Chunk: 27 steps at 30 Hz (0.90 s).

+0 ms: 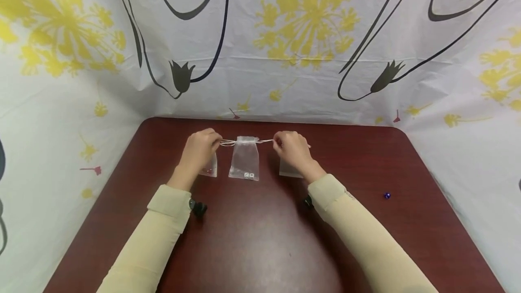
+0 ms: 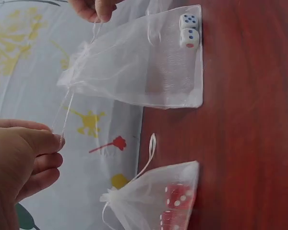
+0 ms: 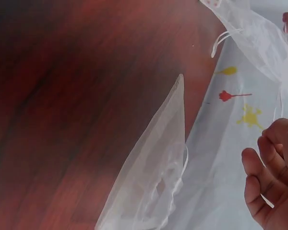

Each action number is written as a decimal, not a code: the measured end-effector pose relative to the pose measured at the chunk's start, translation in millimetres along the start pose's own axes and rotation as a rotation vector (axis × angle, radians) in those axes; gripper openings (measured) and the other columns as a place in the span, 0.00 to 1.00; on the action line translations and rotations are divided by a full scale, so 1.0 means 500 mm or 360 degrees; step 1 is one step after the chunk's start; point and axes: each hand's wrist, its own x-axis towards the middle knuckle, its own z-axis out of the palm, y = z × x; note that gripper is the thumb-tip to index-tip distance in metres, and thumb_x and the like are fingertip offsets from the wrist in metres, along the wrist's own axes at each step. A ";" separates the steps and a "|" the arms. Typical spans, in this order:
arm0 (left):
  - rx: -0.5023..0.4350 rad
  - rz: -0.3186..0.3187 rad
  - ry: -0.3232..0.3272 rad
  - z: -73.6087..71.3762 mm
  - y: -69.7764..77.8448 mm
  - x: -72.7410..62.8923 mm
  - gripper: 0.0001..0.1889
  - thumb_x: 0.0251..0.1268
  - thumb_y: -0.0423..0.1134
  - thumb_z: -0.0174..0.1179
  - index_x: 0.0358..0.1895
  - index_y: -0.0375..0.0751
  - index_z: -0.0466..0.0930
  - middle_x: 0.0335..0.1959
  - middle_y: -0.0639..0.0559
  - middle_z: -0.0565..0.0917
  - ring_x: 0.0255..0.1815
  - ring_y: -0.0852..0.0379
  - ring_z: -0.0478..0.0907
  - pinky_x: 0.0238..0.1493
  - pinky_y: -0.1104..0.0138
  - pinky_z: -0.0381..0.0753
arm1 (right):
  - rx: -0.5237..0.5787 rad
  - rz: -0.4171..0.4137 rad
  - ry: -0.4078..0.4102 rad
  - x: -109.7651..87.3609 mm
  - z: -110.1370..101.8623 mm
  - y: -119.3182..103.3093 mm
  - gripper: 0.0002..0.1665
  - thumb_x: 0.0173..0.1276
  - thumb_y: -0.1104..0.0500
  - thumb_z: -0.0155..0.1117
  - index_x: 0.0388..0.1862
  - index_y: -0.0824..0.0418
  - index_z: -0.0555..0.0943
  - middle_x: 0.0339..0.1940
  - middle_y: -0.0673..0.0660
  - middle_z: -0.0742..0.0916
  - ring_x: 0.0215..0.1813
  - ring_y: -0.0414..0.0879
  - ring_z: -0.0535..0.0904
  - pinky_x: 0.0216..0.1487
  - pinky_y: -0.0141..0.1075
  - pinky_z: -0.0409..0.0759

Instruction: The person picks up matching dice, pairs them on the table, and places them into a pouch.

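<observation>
A sheer white drawstring pouch (image 1: pixel 244 159) hangs between my hands, its neck gathered. Two white dice (image 2: pixel 189 31) lie in its bottom end. My left hand (image 1: pixel 201 145) pinches the cord loop on the pouch's left side, thumb against forefinger. On the other side my right hand (image 1: pixel 291 147) pinches the opposite cord, which runs taut to the neck. Beneath the left hand lies a second pouch (image 2: pixel 149 191) with red dice (image 2: pixel 179 195) inside, its neck also gathered. A third pouch (image 3: pixel 149 177) lies below the right hand; no dice show in it.
The dark red table (image 1: pixel 252 229) stands against a white sheet (image 1: pixel 228 89) with yellow and grey flower prints. A small blue die (image 1: pixel 387 196) lies on the table's right side. Both forearms, in cream sleeves, reach across the table.
</observation>
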 end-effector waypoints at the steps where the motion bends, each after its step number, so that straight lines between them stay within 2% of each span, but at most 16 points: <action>1: -0.0007 -0.0018 -0.0004 0.002 -0.003 0.004 0.04 0.62 0.26 0.67 0.35 0.35 0.89 0.31 0.47 0.87 0.32 0.47 0.86 0.35 0.53 0.85 | 0.0000 0.0015 0.0006 0.005 0.005 0.000 0.04 0.68 0.62 0.66 0.36 0.61 0.87 0.28 0.55 0.87 0.28 0.53 0.83 0.26 0.49 0.81; 3: 0.0000 -0.0084 -0.0032 0.005 -0.008 0.012 0.04 0.63 0.29 0.68 0.39 0.37 0.89 0.35 0.47 0.88 0.35 0.46 0.86 0.37 0.53 0.85 | -0.0002 0.0045 0.0030 0.013 0.014 0.002 0.05 0.69 0.61 0.67 0.38 0.61 0.87 0.31 0.55 0.88 0.30 0.54 0.84 0.28 0.50 0.82; 7: 0.0049 -0.0270 -0.0156 0.010 -0.014 0.018 0.16 0.66 0.37 0.69 0.55 0.41 0.85 0.48 0.44 0.86 0.46 0.43 0.84 0.44 0.49 0.84 | 0.0060 0.0065 0.0081 0.021 0.030 0.011 0.11 0.72 0.60 0.65 0.49 0.63 0.85 0.39 0.58 0.89 0.37 0.56 0.86 0.36 0.50 0.84; 10: 0.0053 -0.0315 -0.0217 0.013 -0.015 0.014 0.22 0.67 0.39 0.67 0.63 0.41 0.79 0.55 0.41 0.83 0.54 0.41 0.81 0.52 0.48 0.81 | 0.0124 0.0054 0.0108 0.013 0.034 0.015 0.15 0.73 0.61 0.64 0.55 0.65 0.83 0.43 0.59 0.89 0.41 0.55 0.86 0.42 0.49 0.84; 12: 0.0028 -0.0302 -0.0240 0.017 -0.013 0.008 0.22 0.68 0.39 0.65 0.64 0.40 0.78 0.57 0.40 0.81 0.57 0.41 0.79 0.57 0.48 0.79 | 0.0154 0.0054 0.0105 0.002 0.033 0.015 0.16 0.73 0.61 0.64 0.57 0.65 0.83 0.45 0.59 0.88 0.43 0.54 0.85 0.44 0.49 0.83; 19: -0.0062 -0.0196 -0.0276 0.028 0.014 -0.003 0.19 0.70 0.40 0.64 0.61 0.39 0.80 0.57 0.41 0.80 0.58 0.41 0.78 0.61 0.48 0.76 | 0.0192 0.0088 0.0130 -0.037 0.006 0.015 0.17 0.73 0.60 0.63 0.57 0.64 0.83 0.48 0.59 0.87 0.47 0.56 0.84 0.46 0.53 0.83; 27: -0.0104 -0.0052 -0.0310 0.041 0.069 -0.010 0.20 0.69 0.39 0.65 0.62 0.36 0.80 0.60 0.41 0.79 0.62 0.42 0.76 0.65 0.50 0.74 | 0.0208 0.0080 0.0258 -0.076 -0.030 0.026 0.17 0.70 0.61 0.65 0.55 0.66 0.83 0.48 0.60 0.87 0.49 0.57 0.84 0.48 0.54 0.82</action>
